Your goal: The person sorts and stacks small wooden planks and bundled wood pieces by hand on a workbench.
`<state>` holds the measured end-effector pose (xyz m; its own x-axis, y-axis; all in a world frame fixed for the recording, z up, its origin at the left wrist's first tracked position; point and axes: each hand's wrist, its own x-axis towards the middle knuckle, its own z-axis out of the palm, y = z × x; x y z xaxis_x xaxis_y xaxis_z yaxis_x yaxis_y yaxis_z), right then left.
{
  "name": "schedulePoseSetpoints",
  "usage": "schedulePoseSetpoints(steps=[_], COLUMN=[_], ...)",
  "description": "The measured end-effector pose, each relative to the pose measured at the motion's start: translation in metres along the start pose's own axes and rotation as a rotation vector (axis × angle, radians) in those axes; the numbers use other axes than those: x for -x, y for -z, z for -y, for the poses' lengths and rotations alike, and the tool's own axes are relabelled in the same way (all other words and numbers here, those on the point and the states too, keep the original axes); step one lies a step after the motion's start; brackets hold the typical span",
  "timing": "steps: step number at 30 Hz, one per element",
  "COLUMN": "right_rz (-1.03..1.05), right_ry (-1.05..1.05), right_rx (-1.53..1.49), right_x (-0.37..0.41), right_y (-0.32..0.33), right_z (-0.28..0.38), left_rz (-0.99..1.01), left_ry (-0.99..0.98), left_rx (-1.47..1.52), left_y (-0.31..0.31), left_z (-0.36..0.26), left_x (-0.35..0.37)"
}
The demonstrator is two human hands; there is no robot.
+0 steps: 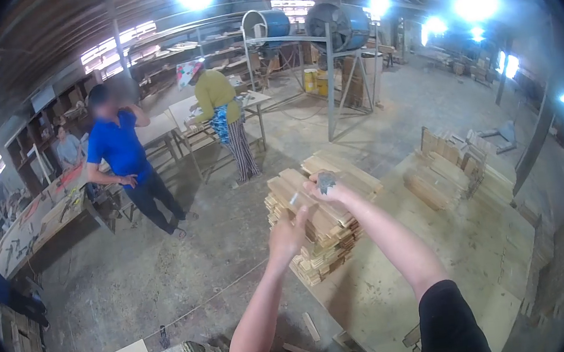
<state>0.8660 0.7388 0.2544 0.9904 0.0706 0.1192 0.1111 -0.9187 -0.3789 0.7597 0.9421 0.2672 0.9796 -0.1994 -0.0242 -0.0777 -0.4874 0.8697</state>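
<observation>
Both of my hands are held up in front of a stack of thin wooden boards (313,231). My left hand (287,234) is raised with its thumb and a finger apart, and I see nothing gripped in it. Just beyond and to the right, my right hand (328,188) has its fingers curled. A small whitish piece (294,199) shows between the hands, by the right fingertips; what it is cannot be made out. The boards lie in uneven layers, and the hands appear above the top ones.
A large plywood sheet (397,267) lies under the stack, with another wood pile (445,171) to the right. A person in a blue shirt (117,149) stands left, and one in a yellow top (217,96) leans over a worktable (181,111). Blue drums (268,24) sit behind.
</observation>
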Motion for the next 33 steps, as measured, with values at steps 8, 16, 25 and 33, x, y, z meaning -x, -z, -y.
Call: schedulePoseSetpoints(steps=[8,16,25,33], right_rz=[-0.176,-0.898,-1.191,-1.321], right_ry=[0.04,-0.081,-0.3,-0.353], right_rx=[-0.36,-0.46,-0.535,-0.484], right_x=[0.023,0.196,0.141,0.129], right_y=[-0.008,-0.04,-0.07,-0.066], right_z=[-0.006,0.082,0.114,0.118], left_rz=[-0.036,-0.212,0.557,0.731], left_ry=[0.008,-0.332,-0.317,-0.497], left_rx=[0.157,0.454,0.615,0.759], left_y=[-0.015,0.051,0.025,0.027], left_z=[0.008,0.072,0.05,0.042], left_x=[0.002,-0.141,-0.232,-0.221])
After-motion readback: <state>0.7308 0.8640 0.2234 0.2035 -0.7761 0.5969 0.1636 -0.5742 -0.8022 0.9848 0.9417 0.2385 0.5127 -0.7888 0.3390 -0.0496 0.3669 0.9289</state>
